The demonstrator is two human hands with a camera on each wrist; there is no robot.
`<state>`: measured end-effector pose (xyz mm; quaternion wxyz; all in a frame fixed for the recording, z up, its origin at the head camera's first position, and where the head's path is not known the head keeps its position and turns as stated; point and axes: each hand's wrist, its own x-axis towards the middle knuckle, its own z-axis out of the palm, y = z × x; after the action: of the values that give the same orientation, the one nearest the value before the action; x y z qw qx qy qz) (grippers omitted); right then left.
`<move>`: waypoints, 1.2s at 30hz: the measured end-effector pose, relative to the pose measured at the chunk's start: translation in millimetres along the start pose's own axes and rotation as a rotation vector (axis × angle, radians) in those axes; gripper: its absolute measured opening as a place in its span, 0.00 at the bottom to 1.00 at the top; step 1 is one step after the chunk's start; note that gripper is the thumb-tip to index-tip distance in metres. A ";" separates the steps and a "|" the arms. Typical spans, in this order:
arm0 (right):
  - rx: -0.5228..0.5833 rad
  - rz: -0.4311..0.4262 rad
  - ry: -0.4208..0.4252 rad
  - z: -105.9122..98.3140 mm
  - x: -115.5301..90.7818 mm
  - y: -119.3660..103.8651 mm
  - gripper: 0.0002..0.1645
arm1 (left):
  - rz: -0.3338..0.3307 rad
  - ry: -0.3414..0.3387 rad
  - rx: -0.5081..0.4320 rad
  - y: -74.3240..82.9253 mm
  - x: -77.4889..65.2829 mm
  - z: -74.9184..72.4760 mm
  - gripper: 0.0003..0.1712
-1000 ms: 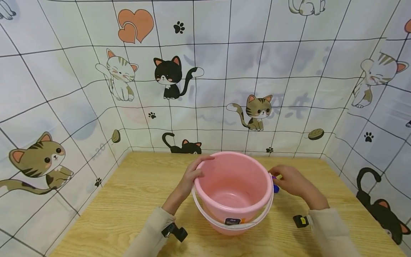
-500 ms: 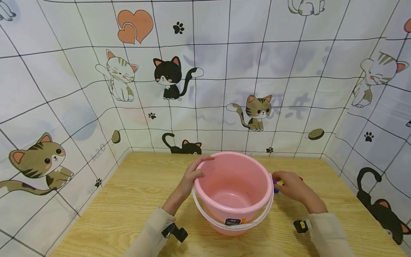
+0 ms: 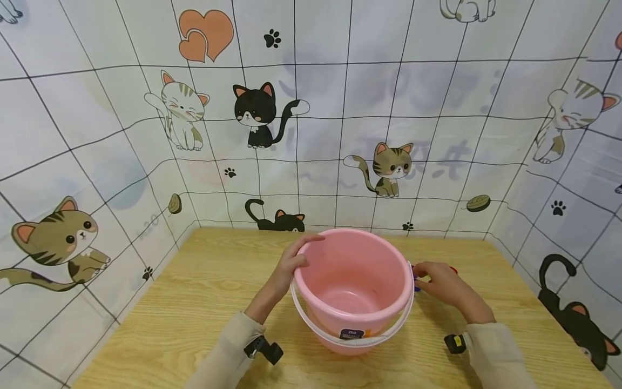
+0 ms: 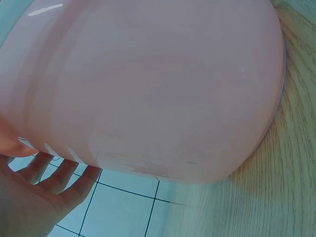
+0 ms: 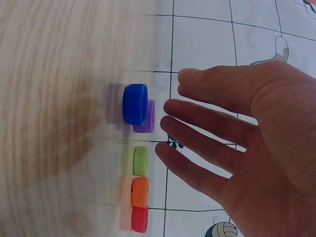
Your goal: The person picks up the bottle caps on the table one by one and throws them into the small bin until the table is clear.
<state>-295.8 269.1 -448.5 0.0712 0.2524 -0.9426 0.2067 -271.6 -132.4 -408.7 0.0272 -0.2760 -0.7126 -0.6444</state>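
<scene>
A pink plastic bucket (image 3: 357, 256) stands on the wooden table, its white handle (image 3: 357, 342) hanging down at the front. My left hand (image 3: 284, 273) grips the bucket's rim at the left, fingers against the outside (image 4: 39, 195). To the right of the bucket, my right hand (image 3: 443, 282) hovers with fingers extended and nothing held. Before its fingertips in the right wrist view sit small round ring-like pieces: blue (image 5: 136, 104), purple (image 5: 150, 117), green (image 5: 141, 161), orange (image 5: 140, 192) and red (image 5: 139, 219). From the head, the bucket and right hand mostly hide them.
Wooden tabletop (image 3: 194, 302) extends around the bucket. A white cloth wall (image 3: 320, 140) with grid lines and cartoon cats closes off the back and both sides. The bucket's inner floor (image 3: 350, 300) shows, with nothing seen lying on it.
My right hand has shifted slightly down and to the right, and a bit of red shows behind it. The yellow-green piece seen near its fingers earlier is hidden. Bucket and left hand stay put.
</scene>
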 end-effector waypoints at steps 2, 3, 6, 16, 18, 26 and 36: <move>0.003 0.000 -0.004 1.6 0.2 0.1 0.06 | -0.005 0.001 0.001 -0.1 -0.4 -0.2 0.38; 0.003 0.001 -0.004 2.3 0.2 0.0 0.06 | -0.006 0.000 0.001 0.2 -0.7 -0.2 0.38; -0.001 0.008 -0.002 3.0 -0.7 0.0 0.07 | -0.011 0.000 0.003 0.6 -1.6 -0.3 0.37; 0.010 0.042 -0.019 3.0 -3.7 5.6 0.11 | -0.010 0.006 0.001 0.4 -1.5 -0.3 0.38; 0.016 0.038 -0.022 3.4 -3.3 6.7 0.11 | -0.007 0.005 -0.001 0.6 -0.9 0.0 0.38; 0.028 0.041 -0.027 5.4 -2.5 8.2 0.11 | 0.001 0.006 -0.001 1.0 0.2 0.9 0.37; 0.060 0.067 -0.060 6.8 -3.3 9.1 0.12 | 0.000 0.007 0.008 1.4 0.5 1.2 0.38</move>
<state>-297.7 274.9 -458.7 0.0281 0.2289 -0.9456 0.2296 -271.1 -131.1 -407.4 0.0307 -0.2737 -0.7152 -0.6423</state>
